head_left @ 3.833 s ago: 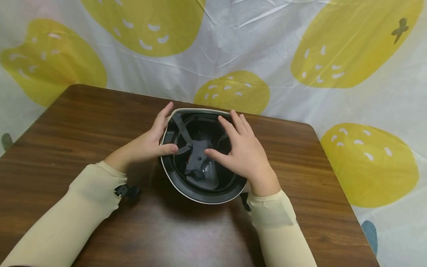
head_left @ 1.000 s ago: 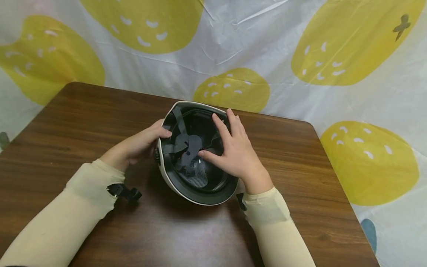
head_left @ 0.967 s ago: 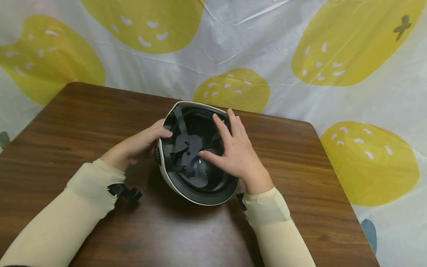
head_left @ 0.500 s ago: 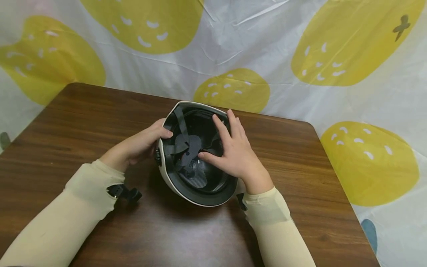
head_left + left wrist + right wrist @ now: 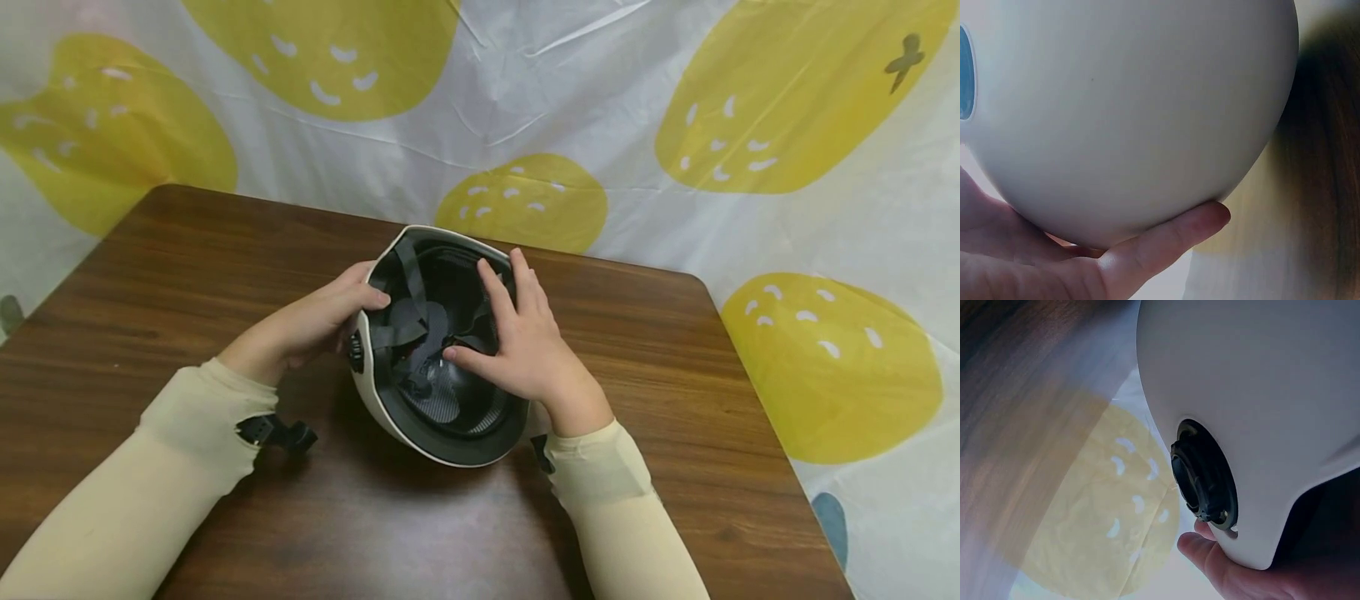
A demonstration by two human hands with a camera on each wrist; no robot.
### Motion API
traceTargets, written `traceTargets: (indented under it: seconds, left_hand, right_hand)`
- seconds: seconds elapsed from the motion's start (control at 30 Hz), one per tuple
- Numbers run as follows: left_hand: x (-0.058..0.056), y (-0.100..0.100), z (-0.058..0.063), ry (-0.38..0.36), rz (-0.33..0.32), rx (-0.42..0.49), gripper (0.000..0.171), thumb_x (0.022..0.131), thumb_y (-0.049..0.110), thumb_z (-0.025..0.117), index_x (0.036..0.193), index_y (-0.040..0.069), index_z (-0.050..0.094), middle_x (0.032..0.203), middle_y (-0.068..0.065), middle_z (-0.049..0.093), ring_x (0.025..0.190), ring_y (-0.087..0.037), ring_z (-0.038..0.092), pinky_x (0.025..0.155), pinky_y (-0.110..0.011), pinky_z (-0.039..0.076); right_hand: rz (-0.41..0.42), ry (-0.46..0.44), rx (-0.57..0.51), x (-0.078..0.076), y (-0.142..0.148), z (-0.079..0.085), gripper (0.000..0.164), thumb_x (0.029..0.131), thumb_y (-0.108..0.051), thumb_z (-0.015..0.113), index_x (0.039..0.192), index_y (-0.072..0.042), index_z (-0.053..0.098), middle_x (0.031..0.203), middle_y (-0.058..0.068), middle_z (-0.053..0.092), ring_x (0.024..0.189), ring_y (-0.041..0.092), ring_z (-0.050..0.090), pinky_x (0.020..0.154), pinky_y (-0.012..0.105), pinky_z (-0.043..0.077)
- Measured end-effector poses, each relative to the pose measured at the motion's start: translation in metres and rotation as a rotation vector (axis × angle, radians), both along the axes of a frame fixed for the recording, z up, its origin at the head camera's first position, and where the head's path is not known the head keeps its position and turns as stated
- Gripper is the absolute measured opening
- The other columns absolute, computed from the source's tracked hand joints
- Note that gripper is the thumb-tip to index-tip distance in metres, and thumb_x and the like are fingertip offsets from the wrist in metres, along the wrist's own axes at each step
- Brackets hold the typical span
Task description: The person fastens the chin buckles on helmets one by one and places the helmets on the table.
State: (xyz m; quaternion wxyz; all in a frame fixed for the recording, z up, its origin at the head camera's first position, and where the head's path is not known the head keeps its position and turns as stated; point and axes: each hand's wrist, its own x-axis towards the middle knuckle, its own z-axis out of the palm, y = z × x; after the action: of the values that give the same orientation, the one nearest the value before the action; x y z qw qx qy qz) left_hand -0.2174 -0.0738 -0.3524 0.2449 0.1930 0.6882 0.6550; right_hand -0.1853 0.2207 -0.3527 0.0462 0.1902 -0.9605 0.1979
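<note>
A helmet (image 5: pixel 435 408) lies upside down, its black lining, dark straps (image 5: pixel 412 271) and patterned padding facing up. My left hand (image 5: pixel 311 321) grips its left rim, thumb hooked over the edge and fingers against the outside. In the left wrist view a finger (image 5: pixel 1163 247) lies along the smooth white shell (image 5: pixel 1135 112). My right hand (image 5: pixel 528 358) holds the opposite rim, thumb and index finger over the inside and other fingers outside. Its fingertips (image 5: pixel 1200 550) show beside a round black fitting (image 5: pixel 1207 481) on the shell in the right wrist view.
Below is a brown wooden table (image 5: pixel 750 483) with rounded far corners. Behind it hangs a white cloth (image 5: pixel 630 142) printed with large yellow fruit shapes. Dark straps (image 5: pixel 277 433) with black devices sit at both wrists, over pale sleeves (image 5: pixel 142 492).
The helmet has turned and tilted to the right, bringing its left outer shell and black fitting into sight. My left hand has gone from spread fingers to gripping the rim. Recently little has moved.
</note>
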Motion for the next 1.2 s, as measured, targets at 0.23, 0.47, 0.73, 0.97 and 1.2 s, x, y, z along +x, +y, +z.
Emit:
traceTargets:
  seconds: [0.23, 0.47, 0.73, 0.97, 1.2]
  left_hand:
    - [0.0011, 0.0002, 0.0009, 0.012, 0.003, -0.014, 0.082, 0.099, 0.031, 0.048, 0.168, 0.011, 0.008, 0.154, -0.026, 0.03, 0.107, -0.028, 0.061, 0.077, -0.046, 0.059]
    - [0.0014, -0.0001, 0.0006, 0.015, -0.002, -0.006, 0.082, 0.099, 0.03, 0.049, 0.168, 0.011, 0.008, 0.152, -0.026, 0.032, 0.103, -0.025, 0.064, 0.076, -0.046, 0.06]
    - [0.003, 0.0005, 0.0025, 0.022, 0.0, -0.013, 0.083, 0.099, 0.031, 0.049, 0.168, 0.011, 0.008, 0.153, -0.026, 0.032, 0.106, -0.027, 0.061, 0.077, -0.045, 0.059]
    - [0.0041, 0.0, 0.0026, 0.01, 0.009, -0.02, 0.081, 0.099, 0.03, 0.049, 0.168, 0.012, 0.01, 0.148, -0.027, 0.039, 0.099, -0.021, 0.067, 0.075, -0.041, 0.059]
    - [0.0044, 0.0006, 0.0024, 0.005, 0.017, -0.017, 0.081, 0.099, 0.029, 0.049, 0.168, 0.012, 0.011, 0.146, -0.027, 0.041, 0.097, -0.021, 0.068, 0.075, -0.041, 0.06]
  right_hand:
    - [0.001, 0.0, 0.003, 0.0002, -0.0001, -0.0008, 0.114, 0.09, -0.062, 0.078, 0.174, -0.03, 0.008, 0.177, 0.009, -0.017, 0.161, 0.045, -0.001, 0.125, 0.064, 0.015]
    - [0.0, -0.013, 0.0, 0.0004, -0.0003, -0.0004, 0.115, 0.09, -0.063, 0.078, 0.173, -0.031, 0.006, 0.177, 0.007, -0.018, 0.161, 0.045, -0.001, 0.124, 0.064, 0.015]
    - [-0.001, -0.021, -0.002, 0.0007, 0.0, -0.0006, 0.115, 0.089, -0.064, 0.078, 0.173, -0.033, 0.005, 0.177, 0.005, -0.02, 0.161, 0.045, -0.002, 0.124, 0.065, 0.015]
    - [0.002, -0.032, -0.01, 0.0013, 0.0013, -0.0018, 0.115, 0.09, -0.065, 0.076, 0.173, -0.035, 0.004, 0.176, 0.004, -0.021, 0.161, 0.044, -0.002, 0.124, 0.064, 0.016]
    - [0.003, -0.034, -0.017, 0.0015, 0.0017, -0.0017, 0.115, 0.089, -0.065, 0.077, 0.173, -0.035, 0.005, 0.176, 0.003, -0.021, 0.161, 0.046, -0.001, 0.124, 0.065, 0.016]
